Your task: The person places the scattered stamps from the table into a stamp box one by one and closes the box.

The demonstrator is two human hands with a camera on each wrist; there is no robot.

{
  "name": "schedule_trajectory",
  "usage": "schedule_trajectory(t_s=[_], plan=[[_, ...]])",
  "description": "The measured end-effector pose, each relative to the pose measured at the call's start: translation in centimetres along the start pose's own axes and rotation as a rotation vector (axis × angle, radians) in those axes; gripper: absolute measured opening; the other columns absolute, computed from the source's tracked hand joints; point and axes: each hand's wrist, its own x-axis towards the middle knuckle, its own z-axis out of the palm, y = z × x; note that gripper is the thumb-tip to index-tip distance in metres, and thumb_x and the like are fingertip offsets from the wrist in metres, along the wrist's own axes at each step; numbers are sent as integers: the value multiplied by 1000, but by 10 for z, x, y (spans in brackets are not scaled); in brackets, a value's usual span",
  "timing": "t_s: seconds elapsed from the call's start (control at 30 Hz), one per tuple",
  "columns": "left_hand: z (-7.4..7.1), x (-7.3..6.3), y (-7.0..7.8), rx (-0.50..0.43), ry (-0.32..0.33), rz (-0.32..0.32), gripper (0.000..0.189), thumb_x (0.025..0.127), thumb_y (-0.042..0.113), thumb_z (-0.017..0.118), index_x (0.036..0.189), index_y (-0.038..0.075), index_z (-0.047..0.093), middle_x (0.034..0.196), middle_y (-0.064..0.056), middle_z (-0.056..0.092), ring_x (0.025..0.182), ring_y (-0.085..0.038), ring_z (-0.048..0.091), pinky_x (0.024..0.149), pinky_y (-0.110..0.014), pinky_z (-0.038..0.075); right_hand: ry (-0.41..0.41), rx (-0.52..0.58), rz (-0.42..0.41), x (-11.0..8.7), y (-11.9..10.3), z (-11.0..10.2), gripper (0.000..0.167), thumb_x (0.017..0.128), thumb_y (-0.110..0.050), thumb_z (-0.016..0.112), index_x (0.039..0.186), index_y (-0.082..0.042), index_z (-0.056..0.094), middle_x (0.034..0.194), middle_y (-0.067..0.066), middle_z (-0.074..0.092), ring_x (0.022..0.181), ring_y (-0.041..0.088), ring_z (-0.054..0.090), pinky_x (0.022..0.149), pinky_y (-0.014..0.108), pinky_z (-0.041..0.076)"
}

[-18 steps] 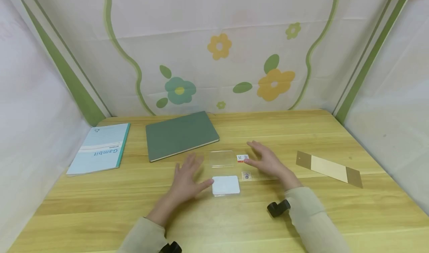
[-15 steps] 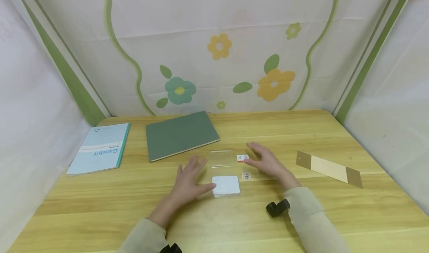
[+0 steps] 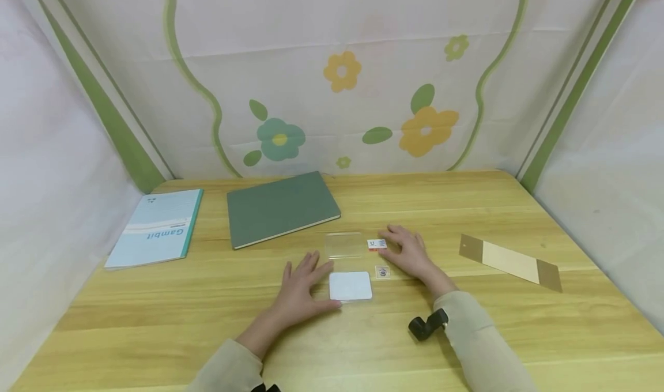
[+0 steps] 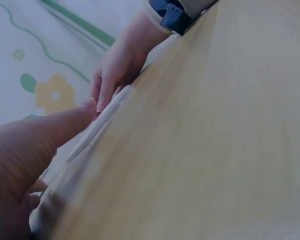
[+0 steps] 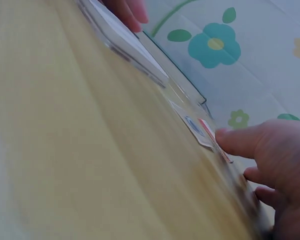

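Observation:
A stack of white cards (image 3: 350, 286) lies in a clear plastic tray on the table. My left hand (image 3: 299, 297) is at its left side, fingers spread, the thumb by the near left corner. Behind the stack lies a clear lid (image 3: 343, 245). My right hand (image 3: 410, 255) is around the right end of a small red-and-white card (image 3: 376, 245), thumb tip at its near edge in the right wrist view; whether it presses the card I cannot tell. A small square sticker-like piece (image 3: 383, 272) with a round dark print lies just in front.
A green hardcover notebook (image 3: 282, 208) lies behind the clear lid. At the far left is a light blue notebook (image 3: 153, 229) marked Gambit. A brown-and-cream strip (image 3: 510, 262) lies on the right of the wooden table (image 3: 394, 351). Fabric walls enclose the back and sides.
My left hand has shifted right and toward me, its thumb now by the stack's near corner. The right hand's fingers have drawn in closer to the red-and-white card. The objects stay in place.

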Motion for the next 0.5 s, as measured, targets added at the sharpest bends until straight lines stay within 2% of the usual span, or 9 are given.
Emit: schedule_trajectory(t_s=[0.3,0.5], plan=[[2,0,1,87,-35,-12,73,68,63,55,127,20,46,136,-16,26,126,-29,14,94,-55,0,58,-45,8,-1,0,5,31,79,-22,62,107,-9,61,128,19,39,119,38,26,92,58,4],[2,-1,0,97,-35,-15,69,69,62,55,125,21,49,137,-16,25,127,-28,14,94,-55,0,70,-39,5,0,-2,6,28,79,-21,63,104,-9,64,126,18,41,119,37,28,92,58,5]])
